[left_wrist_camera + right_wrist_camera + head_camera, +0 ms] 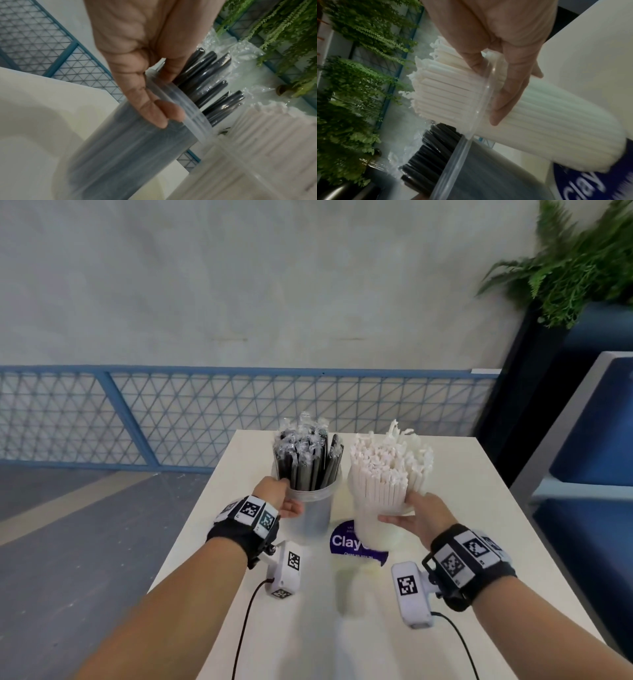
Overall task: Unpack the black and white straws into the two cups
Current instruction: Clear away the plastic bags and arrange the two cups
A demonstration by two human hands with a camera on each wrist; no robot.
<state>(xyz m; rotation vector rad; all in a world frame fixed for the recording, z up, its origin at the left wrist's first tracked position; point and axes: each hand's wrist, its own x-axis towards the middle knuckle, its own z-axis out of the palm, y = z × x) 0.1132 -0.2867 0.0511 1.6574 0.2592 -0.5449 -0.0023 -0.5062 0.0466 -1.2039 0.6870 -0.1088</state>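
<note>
Black straws (308,462), each in a clear plastic wrapper, stand upright in the left-hand clear cup (313,508); white straws (388,470) in paper sleeves fill the right-hand clear cup (380,525). Both cups sit side by side, near each other, toward the far half of the pale surface (445,542). The straw tops rise well above each rim and fan outward slightly.

Left hand (282,498): grip closed around the upper wall of the black-straw cup, with the thumb over the rim against the straws and the fingers (159,112) lying along the outer wall, as the left wrist view shows. Right hand (416,515): grip holding the white-straw cup near its rim, thumb at the rim edge and fingers (506,94) spread along the wall, as the right wrist view shows. Whether either cup's base touches the surface cannot be told; the lower walls are blurred.

A dark blue round sticker (356,544) with white lettering lies on the surface, partly hidden behind the base of the white-straw cup. Each wrist carries a black strap with printed square markers and a white camera unit. Beyond the surface: a blue mesh railing (171,416), a grey wall, and a green fern (568,265) in a dark planter at the right.
</note>
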